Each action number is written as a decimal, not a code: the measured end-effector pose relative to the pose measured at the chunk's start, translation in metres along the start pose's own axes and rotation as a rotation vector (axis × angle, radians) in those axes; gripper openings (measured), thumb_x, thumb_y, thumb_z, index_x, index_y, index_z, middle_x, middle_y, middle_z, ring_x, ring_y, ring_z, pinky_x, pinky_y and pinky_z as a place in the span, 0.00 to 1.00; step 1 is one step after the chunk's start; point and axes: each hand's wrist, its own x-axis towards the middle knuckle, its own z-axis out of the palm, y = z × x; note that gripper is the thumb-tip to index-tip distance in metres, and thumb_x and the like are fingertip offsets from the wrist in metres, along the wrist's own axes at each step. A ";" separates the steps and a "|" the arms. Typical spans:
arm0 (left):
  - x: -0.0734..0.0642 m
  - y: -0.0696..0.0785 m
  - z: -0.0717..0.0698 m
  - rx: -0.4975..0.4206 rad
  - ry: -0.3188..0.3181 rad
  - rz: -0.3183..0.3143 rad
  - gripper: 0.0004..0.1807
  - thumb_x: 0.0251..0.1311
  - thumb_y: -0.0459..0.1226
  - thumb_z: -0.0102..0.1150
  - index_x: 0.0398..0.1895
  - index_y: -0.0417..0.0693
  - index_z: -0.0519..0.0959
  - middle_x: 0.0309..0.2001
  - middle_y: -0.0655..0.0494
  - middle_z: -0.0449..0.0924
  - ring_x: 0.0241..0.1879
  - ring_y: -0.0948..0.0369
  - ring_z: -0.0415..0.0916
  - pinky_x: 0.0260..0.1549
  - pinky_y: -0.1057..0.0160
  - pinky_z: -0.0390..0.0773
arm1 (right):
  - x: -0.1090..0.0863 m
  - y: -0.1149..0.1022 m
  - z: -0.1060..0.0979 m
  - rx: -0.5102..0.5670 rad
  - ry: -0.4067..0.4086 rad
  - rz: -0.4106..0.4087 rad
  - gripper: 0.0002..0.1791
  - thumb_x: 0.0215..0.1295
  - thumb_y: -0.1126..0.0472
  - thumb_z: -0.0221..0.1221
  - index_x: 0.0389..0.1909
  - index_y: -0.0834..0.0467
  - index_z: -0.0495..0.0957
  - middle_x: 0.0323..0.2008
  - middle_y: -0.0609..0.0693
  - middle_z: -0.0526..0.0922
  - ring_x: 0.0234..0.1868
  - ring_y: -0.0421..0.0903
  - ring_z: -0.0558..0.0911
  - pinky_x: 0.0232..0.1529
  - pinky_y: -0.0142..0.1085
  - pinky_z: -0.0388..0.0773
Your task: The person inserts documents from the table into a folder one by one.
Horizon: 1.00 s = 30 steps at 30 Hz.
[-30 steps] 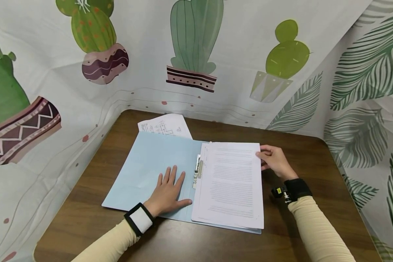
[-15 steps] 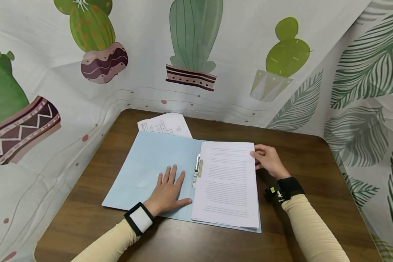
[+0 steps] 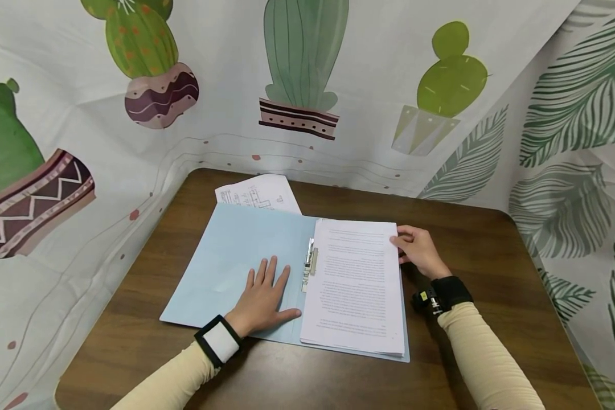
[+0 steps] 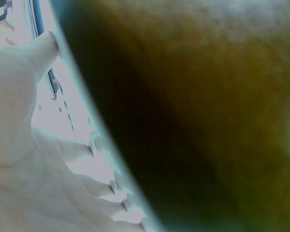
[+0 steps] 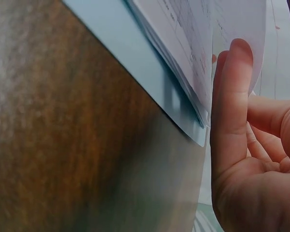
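A light blue folder (image 3: 230, 250) lies spread on the table. My left hand (image 3: 260, 304) rests flat on its left cover, fingers spread and thumb toward the spine. Along the spine sits a metal lever clip (image 3: 309, 266). A stack of printed paper sheets (image 3: 359, 285) lies over the right cover, its left side by the clip. My right hand (image 3: 418, 250) pinches the stack's right edge near the far corner. In the right wrist view, the fingers (image 5: 232, 106) stand against a lifted sheet (image 5: 239, 24), with more sheets lower beside it.
Another printed sheet (image 3: 261, 192) with line drawings sticks out from under the folder's far left edge. The brown wooden table (image 3: 287, 378) has rounded corners. A cloth (image 3: 225, 80) printed with cacti and leaves hangs behind and beside it.
My right hand has moved left with the edge of the paper sheets, and more of the folder's right cover shows beside them. The left hand has stayed in place.
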 end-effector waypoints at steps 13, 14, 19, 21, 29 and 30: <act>0.003 -0.001 0.003 0.012 -0.011 -0.010 0.57 0.57 0.67 0.65 0.79 0.40 0.61 0.80 0.31 0.45 0.78 0.32 0.40 0.70 0.29 0.47 | 0.000 0.000 0.004 -0.008 0.008 0.044 0.19 0.76 0.64 0.58 0.63 0.66 0.75 0.44 0.64 0.85 0.33 0.49 0.83 0.28 0.43 0.85; 0.003 -0.001 0.004 0.011 -0.006 -0.009 0.57 0.57 0.67 0.65 0.79 0.40 0.61 0.80 0.31 0.45 0.78 0.32 0.40 0.70 0.29 0.47 | 0.000 0.000 0.004 -0.009 0.009 0.047 0.19 0.76 0.64 0.58 0.63 0.66 0.75 0.44 0.64 0.85 0.33 0.49 0.83 0.28 0.43 0.85; 0.003 -0.001 0.003 0.021 -0.009 -0.009 0.57 0.57 0.68 0.64 0.79 0.40 0.61 0.80 0.31 0.45 0.78 0.32 0.40 0.70 0.29 0.47 | 0.000 0.001 0.004 -0.028 0.007 0.042 0.19 0.76 0.64 0.59 0.63 0.66 0.75 0.44 0.65 0.85 0.34 0.50 0.84 0.29 0.44 0.85; 0.003 -0.001 0.003 0.019 -0.008 -0.007 0.57 0.56 0.68 0.65 0.79 0.40 0.61 0.80 0.31 0.45 0.78 0.32 0.40 0.70 0.29 0.48 | 0.000 0.001 0.005 -0.035 0.009 0.037 0.19 0.76 0.63 0.59 0.63 0.66 0.75 0.44 0.65 0.85 0.34 0.50 0.84 0.29 0.44 0.85; 0.004 -0.002 0.004 0.027 -0.017 -0.014 0.57 0.56 0.68 0.64 0.79 0.41 0.61 0.80 0.32 0.45 0.79 0.33 0.40 0.70 0.29 0.47 | 0.000 0.005 0.008 -0.097 0.032 0.011 0.14 0.74 0.62 0.61 0.54 0.65 0.77 0.42 0.62 0.87 0.32 0.51 0.84 0.28 0.43 0.85; 0.004 -0.003 0.005 0.026 -0.014 -0.013 0.57 0.56 0.68 0.64 0.79 0.41 0.61 0.80 0.32 0.45 0.78 0.32 0.40 0.70 0.29 0.47 | 0.000 0.005 0.008 -0.105 0.037 0.009 0.13 0.74 0.61 0.61 0.53 0.65 0.77 0.41 0.62 0.87 0.32 0.51 0.84 0.28 0.43 0.85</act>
